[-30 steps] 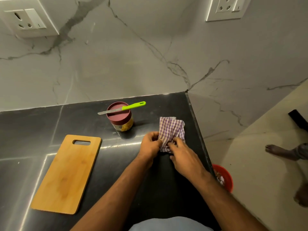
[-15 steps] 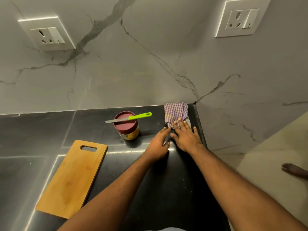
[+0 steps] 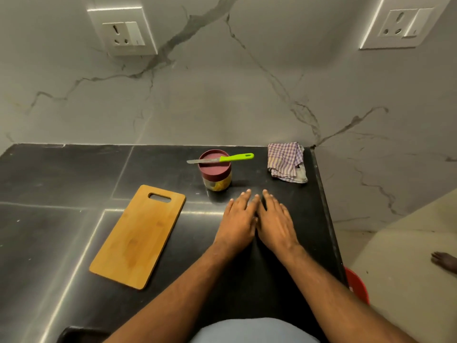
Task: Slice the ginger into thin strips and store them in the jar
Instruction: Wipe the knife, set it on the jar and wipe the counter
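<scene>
Two hands lie flat side by side on the black counter (image 3: 74,174), the left hand (image 3: 238,219) and right hand (image 3: 277,220) touching, fingers straight and close together, holding nothing. Just beyond them stands the jar (image 3: 217,174), lid on, with a green-handled knife (image 3: 222,158) across the lid. A board (image 3: 138,236) lies to the left; a checked cloth (image 3: 286,160) sits in the back right corner.

Both arms stretched forward, left hand (image 3: 237,219) and right hand (image 3: 276,220) flat, palms down, side by side, fingers straight
</scene>
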